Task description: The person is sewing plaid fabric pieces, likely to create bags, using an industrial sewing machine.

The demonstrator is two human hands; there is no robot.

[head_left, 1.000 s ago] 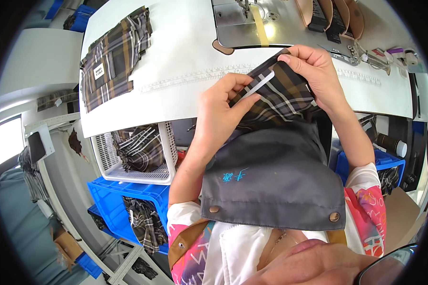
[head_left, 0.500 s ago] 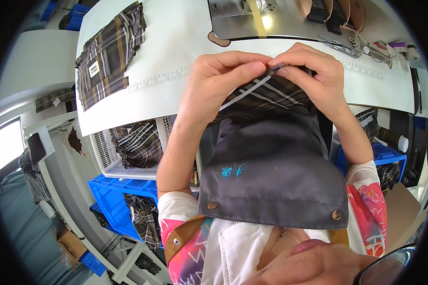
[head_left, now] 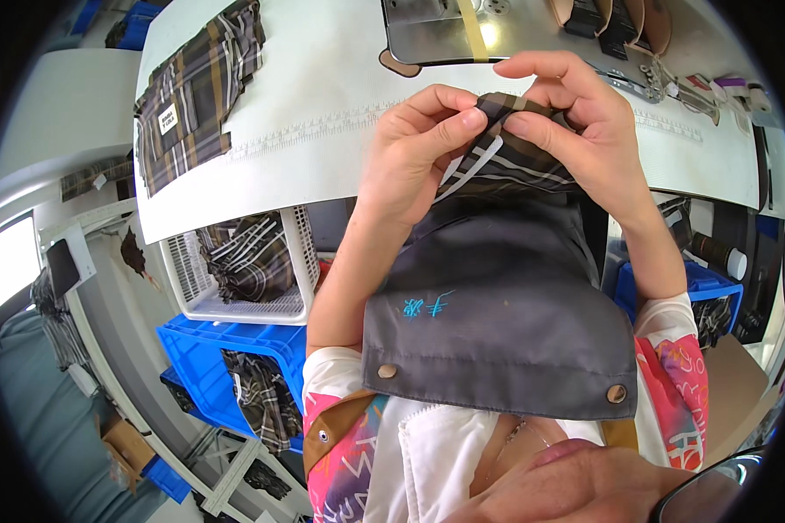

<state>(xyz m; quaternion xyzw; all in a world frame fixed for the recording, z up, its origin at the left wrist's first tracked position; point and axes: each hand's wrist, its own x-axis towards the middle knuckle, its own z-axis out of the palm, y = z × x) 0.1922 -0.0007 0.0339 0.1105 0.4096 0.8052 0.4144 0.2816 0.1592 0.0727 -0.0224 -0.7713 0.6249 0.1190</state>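
A dark plaid fabric piece (head_left: pixel 532 161) with white and brown stripes hangs over my lap at the table's near edge. My left hand (head_left: pixel 419 144) pinches the top edge of the fabric between thumb and fingertips. Close beside it, my right hand (head_left: pixel 589 131) has its thumb on the front of the cloth with fingers behind it, while the index finger is raised off. A narrow white strip shows along the fabric's slanting edge below my left fingertips. The lower part of the cloth rests against my dark grey apron (head_left: pixel 497 322).
A stack of plaid pieces (head_left: pixel 196 96) lies on the white table (head_left: pixel 314 70) at left. A sewing machine bed (head_left: pixel 436 39) is at the far side. Below the table stand a white basket (head_left: pixel 303 270) and a blue crate (head_left: pixel 196 349), both with plaid cloth.
My left hand has shifted slightly right. My right index finger has lifted off the cloth, and the fabric's top edge now shows a wider folded part between my hands.
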